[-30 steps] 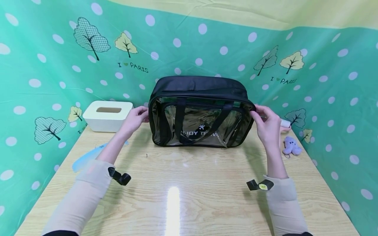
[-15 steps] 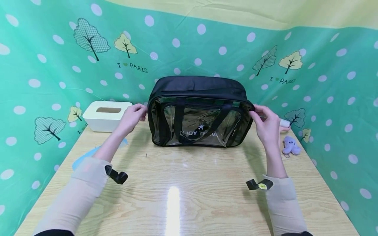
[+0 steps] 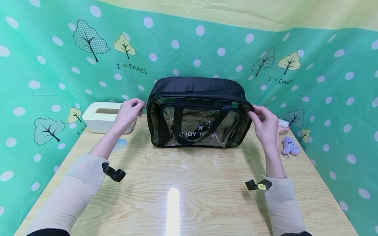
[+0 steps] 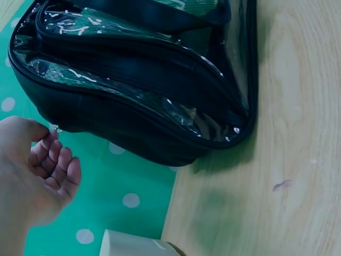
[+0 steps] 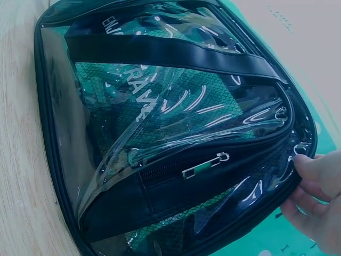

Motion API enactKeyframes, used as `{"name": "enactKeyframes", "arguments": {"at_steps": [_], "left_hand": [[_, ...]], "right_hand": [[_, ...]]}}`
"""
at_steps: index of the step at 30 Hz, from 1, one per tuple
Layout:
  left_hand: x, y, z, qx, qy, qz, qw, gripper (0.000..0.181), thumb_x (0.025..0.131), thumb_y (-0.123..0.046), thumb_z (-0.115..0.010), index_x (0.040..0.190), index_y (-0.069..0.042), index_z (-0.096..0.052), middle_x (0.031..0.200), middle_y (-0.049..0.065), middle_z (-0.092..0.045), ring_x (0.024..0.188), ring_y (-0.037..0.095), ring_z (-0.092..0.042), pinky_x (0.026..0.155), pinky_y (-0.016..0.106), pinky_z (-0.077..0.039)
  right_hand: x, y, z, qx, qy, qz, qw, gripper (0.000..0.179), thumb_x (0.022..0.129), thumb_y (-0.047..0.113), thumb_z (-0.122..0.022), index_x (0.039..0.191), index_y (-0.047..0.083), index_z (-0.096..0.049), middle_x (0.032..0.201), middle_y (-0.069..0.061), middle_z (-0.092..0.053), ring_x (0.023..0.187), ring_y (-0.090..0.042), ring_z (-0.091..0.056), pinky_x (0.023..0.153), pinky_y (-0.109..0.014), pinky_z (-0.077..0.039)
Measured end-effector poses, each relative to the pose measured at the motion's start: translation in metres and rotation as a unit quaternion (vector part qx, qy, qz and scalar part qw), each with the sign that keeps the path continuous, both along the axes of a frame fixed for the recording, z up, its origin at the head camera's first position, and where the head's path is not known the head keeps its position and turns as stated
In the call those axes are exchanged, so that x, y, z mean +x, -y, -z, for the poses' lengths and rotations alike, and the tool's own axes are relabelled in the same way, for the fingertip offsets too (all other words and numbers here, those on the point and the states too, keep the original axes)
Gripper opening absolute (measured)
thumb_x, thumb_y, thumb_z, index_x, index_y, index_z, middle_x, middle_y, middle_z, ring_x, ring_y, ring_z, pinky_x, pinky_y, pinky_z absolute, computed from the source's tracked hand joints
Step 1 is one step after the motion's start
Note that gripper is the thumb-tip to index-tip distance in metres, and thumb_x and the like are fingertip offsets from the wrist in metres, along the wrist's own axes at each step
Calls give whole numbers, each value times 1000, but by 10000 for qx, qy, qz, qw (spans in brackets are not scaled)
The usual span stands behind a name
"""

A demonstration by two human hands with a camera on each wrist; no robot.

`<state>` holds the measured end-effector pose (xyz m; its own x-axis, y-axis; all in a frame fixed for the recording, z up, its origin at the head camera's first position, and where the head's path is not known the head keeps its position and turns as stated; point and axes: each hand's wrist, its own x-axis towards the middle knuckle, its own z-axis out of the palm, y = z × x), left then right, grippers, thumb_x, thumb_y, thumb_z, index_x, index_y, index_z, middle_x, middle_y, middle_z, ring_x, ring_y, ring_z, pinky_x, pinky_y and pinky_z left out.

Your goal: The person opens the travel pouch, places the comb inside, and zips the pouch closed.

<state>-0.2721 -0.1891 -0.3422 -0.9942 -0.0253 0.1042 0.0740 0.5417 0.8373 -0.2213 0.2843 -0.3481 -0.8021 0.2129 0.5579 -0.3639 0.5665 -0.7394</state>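
Note:
A black travel bag [image 3: 195, 86] with a see-through front stands upright against the cloth backdrop. Black strap handles [image 3: 178, 121] hang down its front, over white lettering. At the bag's left side my left hand [image 3: 128, 112] pinches a small shiny piece, seemingly a zipper pull [image 4: 55, 128], between thumb and forefinger, the other fingers curled. On the opposite side, my right hand [image 3: 265, 126] grips the upper right edge of the bag between thumb and fingers. The front pocket's metal zipper pull [image 5: 205, 166] shows in the right wrist view.
To the left stands a white tissue box [image 3: 97, 125], partly behind my left hand. A blue flat item [image 3: 120, 144] lies under the left forearm. On the right are a purple plush charm [image 3: 290, 146] and a white and pink object [image 3: 283, 124]. A patterned cloth [image 3: 165, 39] hangs behind.
My left hand has moved up and slightly left along the bag's left side, covering more of the tissue box. My right hand keeps its grip, and the bag stays in about the same place.

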Motion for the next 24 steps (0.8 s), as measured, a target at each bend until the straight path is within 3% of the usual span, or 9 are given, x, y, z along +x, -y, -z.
{"name": "enactKeyframes", "arguments": {"at_steps": [3, 10, 16, 24], "left_hand": [[0, -1, -6, -10, -44, -32, 10000, 35, 104, -34, -49, 104, -5, -68, 80, 2, -64, 80, 23, -59, 76, 31, -48], [-2, -5, -22, 2, -235, -88, 9997, 29, 101, -31, -51, 99, -8, -70, 75, -9, -63, 77, 18, -59, 72, 27, -48], [-3, -11, -35, 6, -360, -27, 9993, 25, 100, -29, -52, 90, -12, -66, 74, -5, -62, 76, 19, -56, 68, 29, -43], [-1, -21, -48, -180, -481, 83, 9986, 28, 101, -31, -52, 91, -9, -66, 74, 0, -63, 76, 22, -58, 73, 31, -45]], "right_hand": [[0, 0, 0, -7, -70, -12, 10000, 23, 98, 14, -71, 118, 3, -75, 114, -15, -76, 89, 13, -62, 79, -6, -50], [-1, -1, 0, -13, -89, -15, 10000, 23, 98, 14, -71, 118, 3, -76, 110, -7, -77, 89, 13, -62, 80, -6, -50], [-1, -1, -1, 30, -71, -34, 10000, 24, 98, 15, -71, 119, 4, -75, 108, 1, -75, 90, 13, -62, 80, -6, -49], [1, 1, 0, 67, -64, -69, 9999, 24, 98, 14, -70, 119, 4, -76, 115, -16, -75, 91, 14, -61, 80, -5, -49]]}}
